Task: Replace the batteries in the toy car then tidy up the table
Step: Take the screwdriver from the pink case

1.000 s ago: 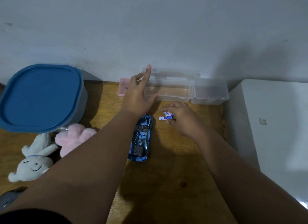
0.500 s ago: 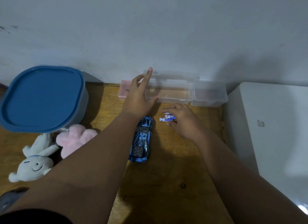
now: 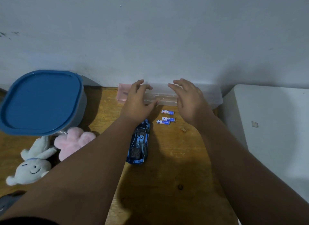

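Against the wall at the back of the wooden table (image 3: 167, 199), a clear plastic box (image 3: 215, 97) is seen, with a pink box (image 3: 122, 93) touching its left end. Both hands are held over the clear box: the left hand (image 3: 138, 102) at its left part, the right hand (image 3: 189, 99) at its middle. Fingers of both hands are spread and slightly curled; nothing is pinched. Whether they touch the box cannot be told.

Three batteries (image 3: 167, 117), white and blue, are lying loose on the table just in front of the box, between the two wrists. The blue toy car (image 3: 138, 144) is lying just left of the batteries, lengthwise, partly hidden by the left forearm.

At far left a container with a blue lid (image 3: 40, 100) is noted; a pink plush toy (image 3: 73, 141) and a white plush toy (image 3: 31, 166) are lying in front of it. A white cabinet (image 3: 275, 132) is standing at right.
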